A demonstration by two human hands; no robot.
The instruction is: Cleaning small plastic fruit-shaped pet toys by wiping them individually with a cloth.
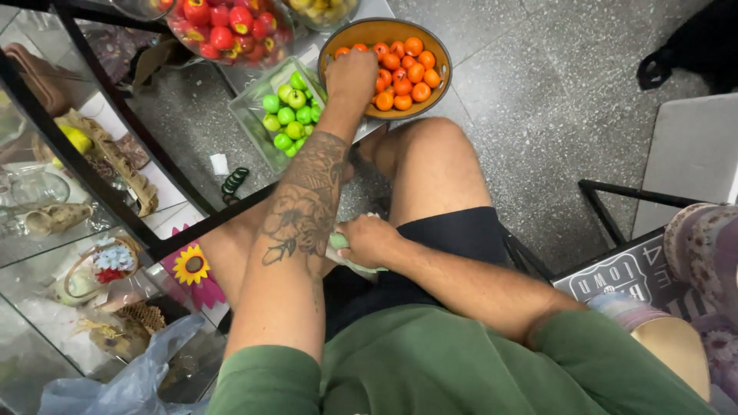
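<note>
Head view: a seated person leans over a speckled floor [538,69], the left hand [351,77] reaching down into an orange bowl [442,65] of small orange balls [407,73]. The fingers curl downward among the balls at the bowl's near-left rim; whether they pinch one cannot be told, since the knuckles hide the fingertips. The right hand [369,240] rests at the lap, closed around a pale green cloth [342,253] whose loose end trails toward the right knee.

The bowl sits on the floor just beyond the knees, touching a clear square tub [257,115] of green balls [290,115]; a bowl of red balls [227,27] stands farther back. The orange bowl opens straight up, and its oval runs left to right across the frame. A glass shelf unit [77,192] stands at left.

Judged from this, a clean pick calls for lifting one ball straight up without rolling its neighbours over the rim.
</note>
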